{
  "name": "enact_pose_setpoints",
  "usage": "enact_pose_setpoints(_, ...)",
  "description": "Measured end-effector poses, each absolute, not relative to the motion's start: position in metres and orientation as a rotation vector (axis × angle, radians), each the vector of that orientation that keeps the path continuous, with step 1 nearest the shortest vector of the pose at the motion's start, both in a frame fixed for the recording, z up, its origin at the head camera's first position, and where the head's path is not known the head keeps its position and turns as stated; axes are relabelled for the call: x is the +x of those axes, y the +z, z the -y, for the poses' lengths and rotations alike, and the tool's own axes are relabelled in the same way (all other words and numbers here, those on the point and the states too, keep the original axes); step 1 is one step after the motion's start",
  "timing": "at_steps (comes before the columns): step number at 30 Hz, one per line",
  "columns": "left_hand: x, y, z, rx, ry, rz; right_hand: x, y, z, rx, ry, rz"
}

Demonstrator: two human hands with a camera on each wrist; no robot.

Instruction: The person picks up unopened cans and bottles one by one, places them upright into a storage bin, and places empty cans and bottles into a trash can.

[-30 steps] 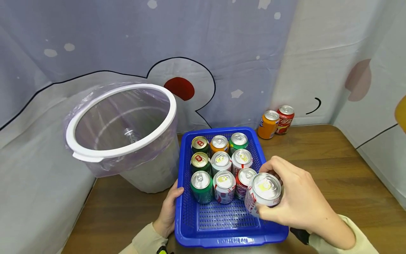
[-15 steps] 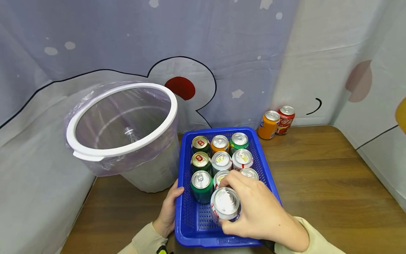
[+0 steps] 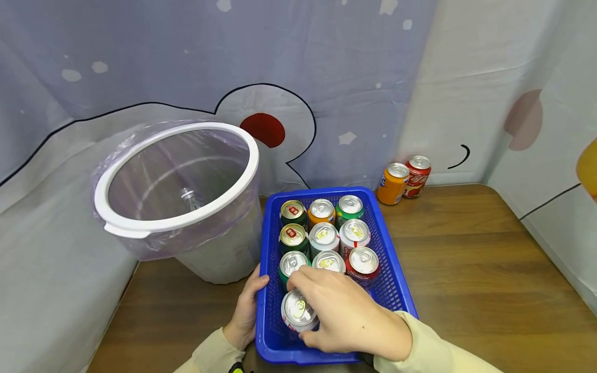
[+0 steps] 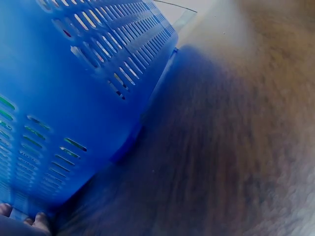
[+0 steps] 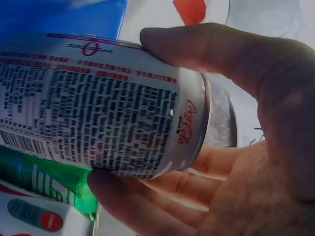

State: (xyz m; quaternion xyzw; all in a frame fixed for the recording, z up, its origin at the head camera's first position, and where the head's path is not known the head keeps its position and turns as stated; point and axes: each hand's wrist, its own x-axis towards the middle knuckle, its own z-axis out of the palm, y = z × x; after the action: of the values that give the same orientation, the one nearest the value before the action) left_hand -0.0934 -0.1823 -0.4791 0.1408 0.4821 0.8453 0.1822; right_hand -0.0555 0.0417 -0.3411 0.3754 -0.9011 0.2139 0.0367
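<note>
My right hand (image 3: 342,316) grips a white Coca-Cola can (image 3: 298,310) from above, at the front left of a blue plastic basket (image 3: 392,259). "Zero sugar" shows on the can's side in the right wrist view, with thumb and fingers around it. Several upright cans fill the basket's back and middle: green cans (image 3: 292,264) on the left, white cans (image 3: 324,235) in the middle, a dark red can (image 3: 364,261) on the right. With its thumb over the left rim, my left hand (image 3: 246,311) holds the basket; fingertips (image 4: 42,221) show against its slotted wall.
Left of the basket stands a pale bin (image 3: 224,259) with a white ring rim (image 3: 254,155), a translucent purple liner and a clear bottle (image 3: 191,199) inside. An orange can (image 3: 393,186) and a red can (image 3: 417,178) stand at the back of the wooden table (image 3: 466,259), near the curtain.
My right hand has carried the white Coca-Cola can leftward from the basket's right side to its front left corner, lower beside the green can. The left hand stays on the rim.
</note>
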Motion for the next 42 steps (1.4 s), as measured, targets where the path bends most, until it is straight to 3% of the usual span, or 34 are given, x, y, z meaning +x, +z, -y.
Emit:
enact_pose_setpoints(14,-0.094,-0.479,0.183,0.406,2.390,-1.393,-0.076,-0.343,-0.028,1.435,0.470,2.818)
enact_pose_setpoints(42,-0.093,-0.480,0.183,0.363,2.371,-1.378,-0.081,-0.346,-0.021,1.417,0.258,2.782)
